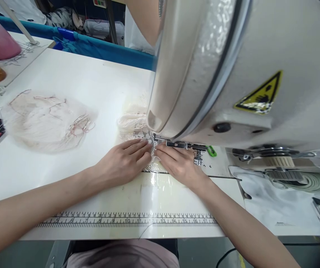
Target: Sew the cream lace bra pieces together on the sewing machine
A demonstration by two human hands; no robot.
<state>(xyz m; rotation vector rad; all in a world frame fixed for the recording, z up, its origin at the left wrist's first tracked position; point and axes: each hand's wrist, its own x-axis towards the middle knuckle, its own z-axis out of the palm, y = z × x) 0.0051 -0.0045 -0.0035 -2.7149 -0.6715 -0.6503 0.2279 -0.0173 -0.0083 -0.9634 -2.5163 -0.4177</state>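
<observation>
Both hands, left (123,162) and right (178,163), lay flat, fingers extended, pressing the cream lace fabric piece (133,123) under the white sewing machine (232,74) on the white table (92,82).

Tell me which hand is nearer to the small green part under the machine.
Right. The right hand lies just left of the green part, not touching it. The left hand is farther left, beyond the right hand, on the lace.
</observation>
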